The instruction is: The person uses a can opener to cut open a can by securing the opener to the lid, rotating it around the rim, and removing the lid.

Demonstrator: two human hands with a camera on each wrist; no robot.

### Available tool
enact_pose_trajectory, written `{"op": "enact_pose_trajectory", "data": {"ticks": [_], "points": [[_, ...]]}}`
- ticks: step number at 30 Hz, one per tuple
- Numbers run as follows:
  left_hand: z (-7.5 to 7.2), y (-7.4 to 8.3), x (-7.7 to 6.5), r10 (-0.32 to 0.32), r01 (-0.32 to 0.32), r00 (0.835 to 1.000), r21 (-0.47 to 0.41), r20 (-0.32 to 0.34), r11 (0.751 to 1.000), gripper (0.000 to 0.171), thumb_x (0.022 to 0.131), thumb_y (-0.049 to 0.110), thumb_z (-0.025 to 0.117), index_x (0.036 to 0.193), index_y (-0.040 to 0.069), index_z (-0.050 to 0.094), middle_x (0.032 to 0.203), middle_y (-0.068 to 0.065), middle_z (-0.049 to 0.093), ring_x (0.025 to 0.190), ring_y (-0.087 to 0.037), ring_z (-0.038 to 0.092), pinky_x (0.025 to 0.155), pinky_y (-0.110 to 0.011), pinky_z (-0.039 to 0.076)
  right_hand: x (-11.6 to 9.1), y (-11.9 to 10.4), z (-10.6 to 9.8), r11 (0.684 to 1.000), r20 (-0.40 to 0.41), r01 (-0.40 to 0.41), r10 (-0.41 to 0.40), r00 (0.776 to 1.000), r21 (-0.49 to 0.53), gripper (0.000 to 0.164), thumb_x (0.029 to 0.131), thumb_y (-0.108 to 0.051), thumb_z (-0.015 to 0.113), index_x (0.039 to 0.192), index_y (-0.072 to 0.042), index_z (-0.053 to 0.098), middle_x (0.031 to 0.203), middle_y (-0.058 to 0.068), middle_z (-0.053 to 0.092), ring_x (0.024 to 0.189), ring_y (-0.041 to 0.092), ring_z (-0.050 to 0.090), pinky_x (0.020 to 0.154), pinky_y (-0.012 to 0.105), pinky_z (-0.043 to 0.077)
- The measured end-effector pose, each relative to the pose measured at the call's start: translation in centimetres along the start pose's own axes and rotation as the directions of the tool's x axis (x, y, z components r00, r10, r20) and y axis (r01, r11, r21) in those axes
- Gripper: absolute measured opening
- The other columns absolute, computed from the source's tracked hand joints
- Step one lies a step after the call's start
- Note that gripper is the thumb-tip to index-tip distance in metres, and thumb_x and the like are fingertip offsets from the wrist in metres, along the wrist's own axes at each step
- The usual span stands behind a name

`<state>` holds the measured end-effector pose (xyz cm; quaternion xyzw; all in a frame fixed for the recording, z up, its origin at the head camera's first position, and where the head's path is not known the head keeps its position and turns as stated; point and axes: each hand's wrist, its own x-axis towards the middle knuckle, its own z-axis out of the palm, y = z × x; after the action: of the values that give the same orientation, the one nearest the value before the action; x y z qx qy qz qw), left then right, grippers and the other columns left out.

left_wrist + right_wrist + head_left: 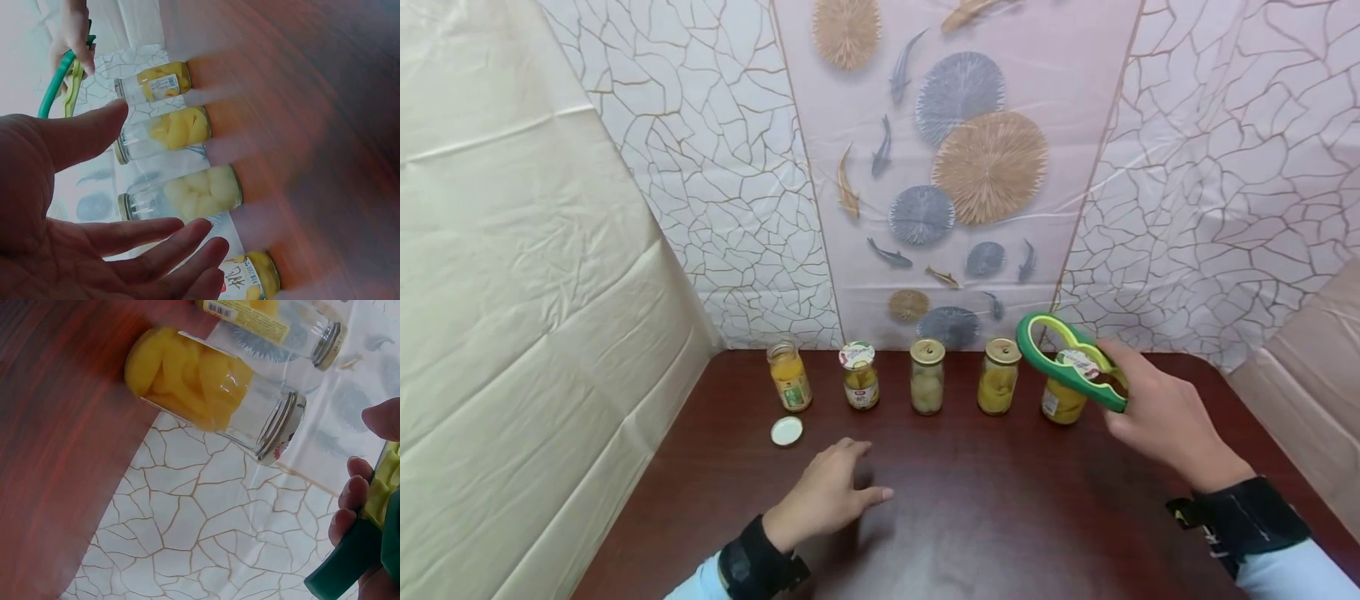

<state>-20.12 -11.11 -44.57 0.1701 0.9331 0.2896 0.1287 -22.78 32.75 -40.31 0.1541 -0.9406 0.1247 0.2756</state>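
Observation:
My right hand [1165, 417] grips a green and yellow-green jar opener [1060, 377] by one end. In the head view its openwork frame overlaps the rightmost jar of yellow fruit [1063, 407], whose printed lid [1078, 362] shows through it. The right wrist view has this jar [194, 381] with its lid on, apart from the fingers. Low over the table in front of the jars, my left hand [827, 492] holds nothing, thumb and fingers spread apart. Nearest to it are a labelled jar with a printed lid [859, 379] and a loose white lid [786, 431].
At the left of the row stands a lidless jar [791, 383] with orange-yellow contents. Gold-lidded jars of pale fruit [927, 383] and yellow fruit [997, 387] stand mid-row. The dark red-brown table [970, 517] meets a patterned backdrop [745, 208] behind the jars.

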Motion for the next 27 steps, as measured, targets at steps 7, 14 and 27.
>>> {"op": "enact_pose_trajectory", "data": {"ticks": [7,14,27], "points": [[0.4,-0.6,1.3,-0.068,0.065,0.994,-0.034,-0.082,0.997,0.094,0.088,0.053,0.077,0.152,-0.004,0.039,0.152,-0.031,0.044,0.140,-0.044,0.043,0.110,-0.062,0.040,0.1,-0.5,0.2,1.000,0.025,0.018,-0.018,1.000,-0.005,0.084,0.067,-0.004,0.081,0.144,-0.004,0.047,0.114,0.023,0.065,0.078,0.031,0.064,0.060,0.054,0.056],[1.2,-1.6,3.2,-0.128,0.121,0.990,-0.122,-0.052,0.985,0.104,0.096,0.051,0.067,0.158,-0.009,0.010,0.160,-0.037,0.024,0.148,-0.045,0.027,0.116,-0.060,0.031,0.1,-1.2,0.6,0.999,0.031,0.048,-0.048,0.998,0.002,0.083,0.066,-0.005,0.081,0.143,-0.005,0.049,0.111,0.020,0.066,0.076,0.028,0.063,0.056,0.048,0.055],[1.3,-4.0,11.3,-0.296,0.042,0.898,-0.605,-0.327,0.795,0.095,0.100,0.030,0.067,0.162,0.003,0.000,0.165,-0.028,0.021,0.151,-0.038,0.021,0.122,-0.055,0.022,0.5,-2.1,0.9,0.995,0.000,0.101,-0.101,0.995,0.002,0.080,0.066,-0.007,0.078,0.141,-0.005,0.051,0.104,0.014,0.067,0.071,0.022,0.061,0.053,0.041,0.051]]}}
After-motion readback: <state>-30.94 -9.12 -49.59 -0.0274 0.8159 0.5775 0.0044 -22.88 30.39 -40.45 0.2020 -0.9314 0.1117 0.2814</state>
